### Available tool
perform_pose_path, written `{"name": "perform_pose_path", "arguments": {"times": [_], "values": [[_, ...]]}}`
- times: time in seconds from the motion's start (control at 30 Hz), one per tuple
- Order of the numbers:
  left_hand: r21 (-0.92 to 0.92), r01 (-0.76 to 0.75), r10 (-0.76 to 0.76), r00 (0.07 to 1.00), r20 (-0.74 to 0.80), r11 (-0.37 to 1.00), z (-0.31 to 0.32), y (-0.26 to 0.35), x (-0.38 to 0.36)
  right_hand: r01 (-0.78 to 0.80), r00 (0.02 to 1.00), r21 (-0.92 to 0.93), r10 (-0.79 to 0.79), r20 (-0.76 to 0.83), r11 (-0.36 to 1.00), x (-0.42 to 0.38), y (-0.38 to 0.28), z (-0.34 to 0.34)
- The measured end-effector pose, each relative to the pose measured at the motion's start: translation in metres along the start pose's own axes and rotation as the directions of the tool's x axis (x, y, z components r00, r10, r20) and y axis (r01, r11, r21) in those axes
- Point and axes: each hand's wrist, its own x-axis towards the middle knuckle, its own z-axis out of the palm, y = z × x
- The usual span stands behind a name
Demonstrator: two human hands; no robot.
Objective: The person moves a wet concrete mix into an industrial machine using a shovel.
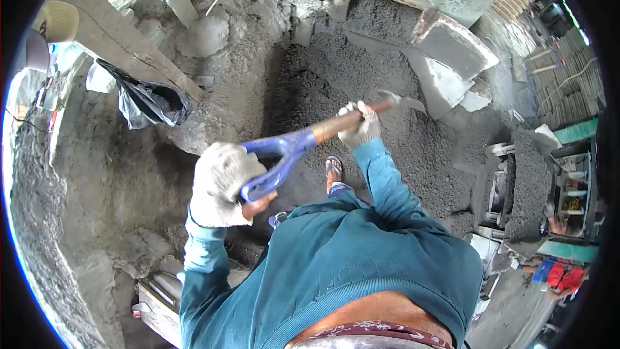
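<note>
A shovel with a blue D-shaped handle (284, 148) and a wooden shaft (336, 127) is held slantwise across my front. My left hand (226, 181), in a whitish work glove, is wrapped round the blue handle. Farther along, my right hand (360, 126), gloved too with bare fingertips, grips the shaft near the metal blade (407, 102). The blade is seen nearly edge-on, above a large heap of dark grey granular material (420, 148). Whether the blade bears any material I cannot tell.
A wooden post (129, 45) with a black plastic bag (152, 103) stands at the upper left. A metal machine frame (500, 187) is at the right. A person in red (565, 276) is at the lower right. White broken slabs (449, 84) lie beyond the heap.
</note>
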Motion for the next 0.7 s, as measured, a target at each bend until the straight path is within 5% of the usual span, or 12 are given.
{"name": "perform_pose_path", "arguments": {"times": [0.07,0.13,0.2,0.33,0.37,0.4,0.47,0.53,0.6,0.67,0.7], "values": [[0.051,-0.029,0.033,0.996,-0.083,0.998,-0.012,-0.004,0.039,-0.126,0.985,0.007,0.124,0.119,0.992,0.024,-0.002,0.041],[0.143,-0.106,0.121,0.987,-0.106,0.984,-0.026,-0.008,0.089,-0.114,0.993,-0.054,0.115,0.015,0.992,0.038,-0.009,0.097],[0.252,-0.246,0.281,0.953,-0.112,0.936,-0.033,-0.016,0.144,-0.08,0.989,-0.11,0.092,0.115,0.991,0.074,-0.024,0.131],[0.344,-0.289,0.361,0.917,-0.168,0.893,-0.03,-0.041,0.25,-0.159,0.945,-0.208,0.21,0.251,0.965,0.131,-0.072,0.203],[0.429,-0.427,0.548,0.809,-0.212,0.796,-0.023,-0.046,0.281,-0.153,0.972,-0.231,0.189,0.139,0.961,0.134,-0.084,0.228],[0.426,-0.372,0.464,0.876,-0.132,0.824,-0.018,-0.051,0.309,-0.152,0.986,-0.253,0.163,0.024,0.956,0.135,-0.095,0.253],[0.509,-0.392,0.514,0.85,-0.118,0.766,-0.003,-0.051,0.353,-0.085,0.958,-0.254,0.149,0.245,0.964,0.18,-0.114,0.25],[0.491,-0.109,0.143,0.989,-0.031,0.864,0.061,-0.098,0.379,-0.08,0.972,-0.289,0.139,0.191,0.954,0.252,-0.115,0.208],[0.511,0.041,-0.214,0.935,0.283,0.858,0.12,-0.111,0.374,-0.166,0.984,-0.327,0.18,0.014,0.93,0.316,-0.099,0.15],[0.262,-0.017,-0.019,0.991,0.133,0.965,0.177,-0.147,0.329,-0.268,0.963,-0.364,0.236,-0.129,0.892,0.343,-0.08,0.1],[0.277,0.025,-0.076,0.982,0.174,0.961,0.18,-0.147,0.313,-0.315,0.947,-0.374,0.265,-0.181,0.872,0.349,-0.071,0.074]]}}
